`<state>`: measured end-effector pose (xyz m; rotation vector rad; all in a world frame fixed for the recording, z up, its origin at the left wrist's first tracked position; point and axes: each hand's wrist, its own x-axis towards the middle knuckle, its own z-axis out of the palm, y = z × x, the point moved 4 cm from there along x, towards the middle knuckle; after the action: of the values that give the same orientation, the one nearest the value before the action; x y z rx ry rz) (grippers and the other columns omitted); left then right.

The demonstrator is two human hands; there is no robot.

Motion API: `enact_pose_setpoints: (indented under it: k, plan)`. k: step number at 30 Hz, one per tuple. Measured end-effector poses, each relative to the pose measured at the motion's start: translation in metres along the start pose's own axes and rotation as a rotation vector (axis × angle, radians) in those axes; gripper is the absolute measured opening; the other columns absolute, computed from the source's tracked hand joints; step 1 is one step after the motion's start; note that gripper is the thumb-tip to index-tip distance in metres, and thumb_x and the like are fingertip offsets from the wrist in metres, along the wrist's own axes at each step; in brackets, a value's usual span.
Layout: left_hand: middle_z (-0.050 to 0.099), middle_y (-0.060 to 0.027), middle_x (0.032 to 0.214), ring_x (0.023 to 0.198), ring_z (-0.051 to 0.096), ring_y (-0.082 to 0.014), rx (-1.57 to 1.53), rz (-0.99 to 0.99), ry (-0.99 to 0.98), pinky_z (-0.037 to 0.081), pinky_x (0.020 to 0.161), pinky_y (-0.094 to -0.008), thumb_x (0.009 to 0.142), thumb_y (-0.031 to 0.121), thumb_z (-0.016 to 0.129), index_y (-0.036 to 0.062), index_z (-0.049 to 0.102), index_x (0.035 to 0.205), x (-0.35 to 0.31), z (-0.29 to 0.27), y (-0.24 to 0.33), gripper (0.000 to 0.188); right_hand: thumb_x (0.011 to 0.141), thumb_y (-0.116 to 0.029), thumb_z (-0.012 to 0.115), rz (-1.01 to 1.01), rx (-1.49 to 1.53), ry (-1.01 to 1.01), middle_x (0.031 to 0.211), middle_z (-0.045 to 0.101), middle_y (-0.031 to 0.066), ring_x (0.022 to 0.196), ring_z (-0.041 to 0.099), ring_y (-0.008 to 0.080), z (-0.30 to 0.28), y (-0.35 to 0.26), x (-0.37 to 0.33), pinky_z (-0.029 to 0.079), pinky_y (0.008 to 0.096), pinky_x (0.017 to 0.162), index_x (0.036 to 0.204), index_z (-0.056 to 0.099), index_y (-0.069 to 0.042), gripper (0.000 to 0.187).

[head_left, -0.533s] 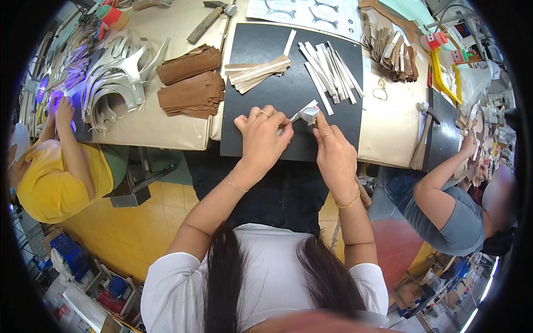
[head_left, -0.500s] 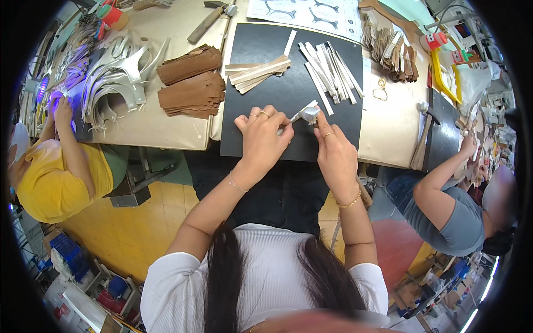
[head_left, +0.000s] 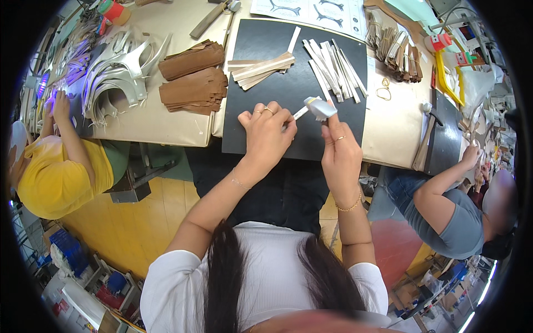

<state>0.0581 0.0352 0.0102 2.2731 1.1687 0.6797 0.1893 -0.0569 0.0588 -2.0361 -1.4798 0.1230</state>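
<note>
Over the black mat [head_left: 236, 127], my left hand [head_left: 267, 130] pinches one end of a narrow white strip [head_left: 301, 113]. The strip runs toward a silvery-white folded piece [head_left: 322, 109] with a ragged lower edge and a yellowish band. My right hand [head_left: 341, 152] holds this piece at its index fingertip, the other fingers curled in. Whether strip and piece are joined I cannot tell. Ahead of my hands lie a fanned stack of pale beige strips [head_left: 261, 70] and a loose pile of white strips [head_left: 336, 69].
Two brown leather stacks [head_left: 191, 89] and curved white cut pieces [head_left: 119, 69] lie to the left. A hammer [head_left: 214, 19] and printed sheet [head_left: 311, 12] are at the back. Bundled strips [head_left: 397, 55] and a yellow tray [head_left: 449, 77] stand right. Co-workers sit on both sides.
My right hand has shifted slightly right, and the silvery-white piece has turned to show more of its broad side. My left hand keeps its pinch near the same spot.
</note>
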Motion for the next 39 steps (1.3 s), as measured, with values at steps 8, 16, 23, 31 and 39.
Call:
enact_pose_setpoints:
  k: [8,16,23,31,39]
  plan:
    - [0.063,0.0032,0.087,0.091,0.056,-0.0189,-0.008,0.026,0.062,0.028,0.086,-0.0402,0.079,0.019,0.08,0.0139,0.076,0.088,-0.009,-0.009,-0.001,0.012,0.099,-0.018,0.063,0.027,-0.146,-0.176,0.08,0.06,0.0097,0.062,0.064,0.0322,0.01,-0.003,-0.009,0.053,0.0433,0.056,0.143,0.059,-0.02,0.044]
    - [0.065,0.0029,0.086,0.09,0.055,-0.0184,-0.081,-0.06,-0.025,0.028,0.085,-0.0383,0.08,0.019,0.078,0.0129,0.077,0.084,-0.005,-0.011,-0.008,0.007,0.1,-0.018,0.062,0.026,-0.182,-0.185,0.081,0.06,0.0099,0.063,0.065,0.0323,0.007,-0.002,-0.005,0.053,0.0434,0.057,0.144,0.058,-0.019,0.044]
    - [0.064,0.0024,0.083,0.088,0.054,-0.0195,-0.081,-0.073,-0.018,0.028,0.085,-0.0385,0.079,0.016,0.078,0.0118,0.074,0.079,-0.004,-0.01,-0.006,0.006,0.099,-0.018,0.063,-0.003,-0.009,-0.099,0.08,0.059,0.0096,0.063,0.064,0.0314,0.001,-0.016,-0.006,0.052,0.0424,0.056,0.144,0.058,-0.018,0.046]
    - [0.062,0.0016,0.085,0.09,0.054,-0.0218,-0.072,-0.035,-0.012,0.029,0.084,-0.0412,0.081,0.016,0.077,0.013,0.072,0.08,-0.007,-0.009,-0.006,0.006,0.098,-0.015,0.064,0.002,0.058,-0.003,0.083,0.062,0.0082,0.064,0.064,0.0306,-0.002,-0.009,-0.003,0.052,0.042,0.058,0.146,0.057,-0.019,0.049]
    - [0.064,0.0031,0.085,0.088,0.055,-0.0184,-0.086,-0.038,0.0,0.029,0.084,-0.0383,0.081,0.016,0.078,0.0133,0.074,0.085,-0.014,-0.018,-0.01,0.005,0.098,-0.015,0.065,0.014,-0.104,-0.169,0.08,0.06,0.0086,0.063,0.064,0.0309,0.01,-0.004,-0.009,0.052,0.0427,0.057,0.145,0.058,-0.02,0.047]
